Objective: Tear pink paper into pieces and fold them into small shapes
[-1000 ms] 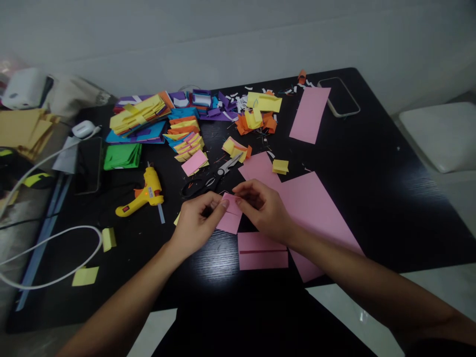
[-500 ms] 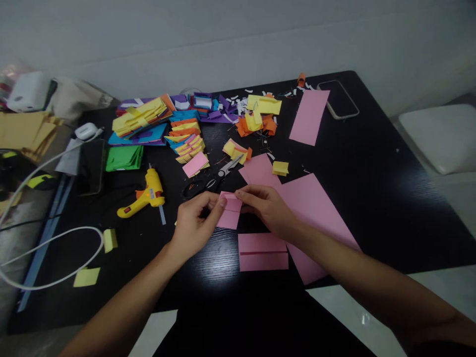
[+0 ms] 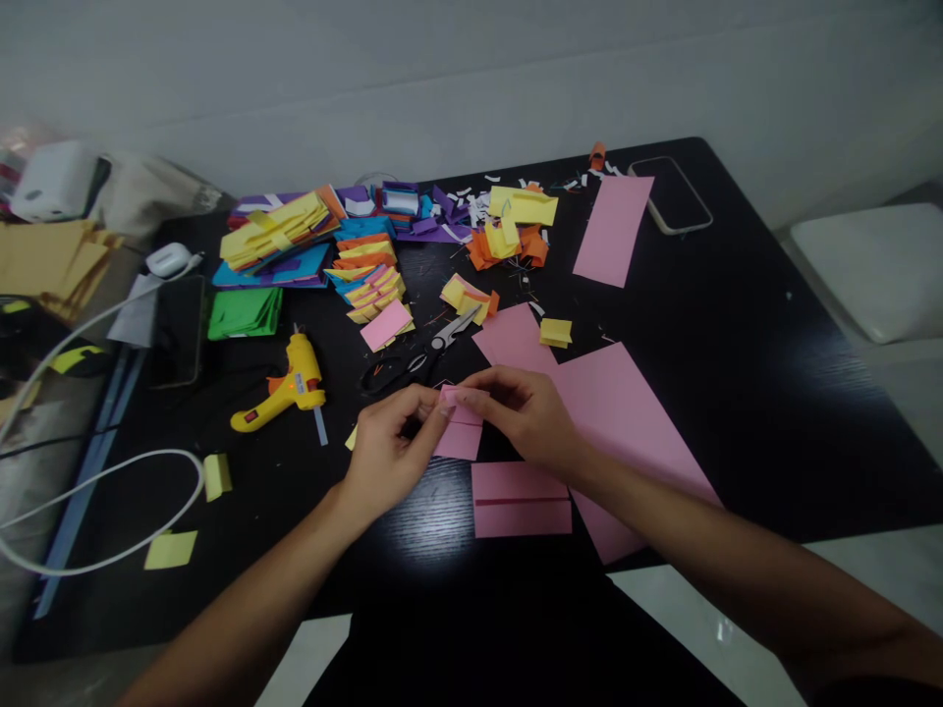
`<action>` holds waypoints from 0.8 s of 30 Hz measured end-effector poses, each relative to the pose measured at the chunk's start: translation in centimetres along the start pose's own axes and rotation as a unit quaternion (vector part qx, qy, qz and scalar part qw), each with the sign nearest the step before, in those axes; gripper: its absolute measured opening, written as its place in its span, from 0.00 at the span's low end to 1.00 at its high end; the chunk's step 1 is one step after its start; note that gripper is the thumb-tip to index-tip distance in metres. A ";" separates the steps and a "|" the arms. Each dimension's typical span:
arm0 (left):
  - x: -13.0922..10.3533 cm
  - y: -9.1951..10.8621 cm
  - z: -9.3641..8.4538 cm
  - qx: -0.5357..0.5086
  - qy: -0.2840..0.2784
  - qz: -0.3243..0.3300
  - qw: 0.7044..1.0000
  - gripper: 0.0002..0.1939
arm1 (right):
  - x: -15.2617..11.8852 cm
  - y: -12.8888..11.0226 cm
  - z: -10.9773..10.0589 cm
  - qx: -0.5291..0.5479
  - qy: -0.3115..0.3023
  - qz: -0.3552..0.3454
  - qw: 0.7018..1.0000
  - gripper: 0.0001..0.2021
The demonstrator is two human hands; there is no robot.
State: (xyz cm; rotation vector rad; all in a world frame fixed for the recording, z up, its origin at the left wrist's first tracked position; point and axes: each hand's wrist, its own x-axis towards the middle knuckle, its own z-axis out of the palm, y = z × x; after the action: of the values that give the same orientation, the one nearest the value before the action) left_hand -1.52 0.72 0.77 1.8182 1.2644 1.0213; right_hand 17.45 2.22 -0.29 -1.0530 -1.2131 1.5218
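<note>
A small creased pink paper [image 3: 462,442] is held between my two hands above the black table. My left hand [image 3: 393,440] pinches its left side with thumb and fingers. On its upper right, my right hand [image 3: 526,412] presses the top edge with the thumb, and part of the paper is hidden behind the fingers. Just below lies a folded pink rectangle [image 3: 522,518] with a crease across it. Under my right forearm is a large pink sheet [image 3: 626,422], and another pink sheet [image 3: 516,334] lies beyond my hands. Black-handled scissors [image 3: 419,360] rest right behind my left hand.
A yellow glue gun [image 3: 295,383] lies left, near green folded papers [image 3: 247,312] and a white cable [image 3: 198,481]. Stacks of folded coloured paper [image 3: 372,265] and scraps [image 3: 508,241] spread along the back. A phone [image 3: 672,196] lies at the back right.
My right thumb has moved left along the top edge of the small pink paper, which now sits slightly lower and more to the right. The other things lie as before.
</note>
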 end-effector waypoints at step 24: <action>-0.1 0.2 0.1 0.052 -0.010 0.068 0.996 0.07 | -0.6 0.0 0.5 -0.029 0.047 -0.052 0.997 0.09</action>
State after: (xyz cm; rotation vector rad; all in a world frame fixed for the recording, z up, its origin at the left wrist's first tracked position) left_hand -1.39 0.57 0.88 2.0121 1.2164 1.0234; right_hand 17.14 1.56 -0.15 -1.0697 -1.2334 1.3512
